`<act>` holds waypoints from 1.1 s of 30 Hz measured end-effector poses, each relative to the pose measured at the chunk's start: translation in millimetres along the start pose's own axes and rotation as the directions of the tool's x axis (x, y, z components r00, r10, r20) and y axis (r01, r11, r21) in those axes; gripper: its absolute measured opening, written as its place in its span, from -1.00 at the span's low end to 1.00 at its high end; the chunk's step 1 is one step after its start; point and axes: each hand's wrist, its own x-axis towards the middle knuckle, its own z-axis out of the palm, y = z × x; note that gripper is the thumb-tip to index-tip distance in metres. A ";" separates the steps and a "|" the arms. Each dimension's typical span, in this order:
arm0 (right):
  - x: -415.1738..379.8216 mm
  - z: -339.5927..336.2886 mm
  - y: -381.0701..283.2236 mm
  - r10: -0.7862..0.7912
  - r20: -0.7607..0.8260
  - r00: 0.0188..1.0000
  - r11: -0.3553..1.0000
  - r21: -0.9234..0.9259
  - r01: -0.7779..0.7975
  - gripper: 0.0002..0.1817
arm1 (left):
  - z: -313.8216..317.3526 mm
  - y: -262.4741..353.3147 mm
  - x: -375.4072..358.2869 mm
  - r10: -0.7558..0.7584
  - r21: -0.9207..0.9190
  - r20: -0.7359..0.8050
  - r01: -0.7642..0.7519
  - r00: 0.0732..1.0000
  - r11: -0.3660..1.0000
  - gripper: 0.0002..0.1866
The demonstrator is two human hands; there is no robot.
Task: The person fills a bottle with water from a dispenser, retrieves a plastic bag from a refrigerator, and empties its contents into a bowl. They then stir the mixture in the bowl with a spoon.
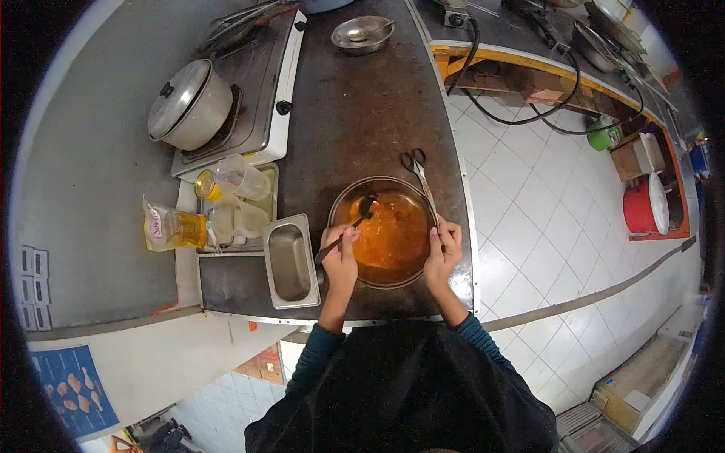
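Note:
A round bowl (368, 285) of orange-brown liquid (396, 234) sits on the dark counter in front of me. My left hand (341, 260) is closed around the handle of a black utensil, its dark head (367, 205) dipping into the liquid at the left side. At the bowl's right rim, my right hand (444, 253) grips the edge between thumb and fingers. Black-handled scissors (420, 175) lean along that same rim, handles pointing away from me, their lower end reaching my right fingertips. Just left of the bowl stands a rectangular metal pan (291, 264).
On the left are a tray (274, 198) with plastic containers, an oil pouch (174, 228) and a stove (260, 124) bearing a lidded pot (192, 106). A metal bowl (362, 35) stands farther back. The counter's right edge (467, 196) borders the tiled floor.

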 end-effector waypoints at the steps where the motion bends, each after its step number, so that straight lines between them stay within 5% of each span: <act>1: -0.1 0.2 -0.6 0.006 0.000 1.000 1.000 0.006 -0.006 -0.76 | -8.9 -1.8 -5.0 0.004 0.079 0.019 -0.006 1.000 0.997 -0.79; 3: 0.4 1.1 0.4 0.000 -0.002 1.000 1.000 0.016 0.000 -0.76 | -24.8 -7.8 -18.3 0.008 0.232 0.060 -0.022 0.998 0.972 -0.79; 12: -0.5 -1.2 1.6 0.034 -0.010 0.999 0.999 0.012 -0.033 -0.76 | 4.6 10.2 -54.2 -0.310 -0.066 0.099 0.317 0.946 0.946 -0.80; 16: -1.3 -2.2 4.9 0.012 -0.015 1.000 1.000 0.015 -0.012 -0.77 | 37.1 16.7 -42.0 -0.148 -0.094 0.160 0.164 0.976 0.982 -0.82; 19: -0.4 -2.2 2.0 0.010 -0.011 1.000 1.000 -0.007 -0.010 -0.77 | 49.0 9.1 -19.0 0.103 0.055 0.138 -0.111 0.985 0.992 -0.84; 23: 0.5 -2.7 3.2 0.032 -0.024 0.999 0.999 0.023 -0.031 -0.77 | 30.0 9.5 5.9 0.237 0.293 0.148 -0.272 0.960 0.917 -0.87; 30: 1.0 -2.1 4.2 0.090 -0.028 0.996 0.994 0.072 -0.088 -0.76 | -16.1 37.1 -31.4 0.068 0.513 0.255 -0.194 0.965 0.836 -0.91; 33: 0.0 -2.0 4.5 0.077 -0.015 0.997 0.996 0.057 -0.076 -0.76 | -21.3 22.2 -53.9 -0.059 0.336 0.184 -0.006 0.981 0.942 -0.90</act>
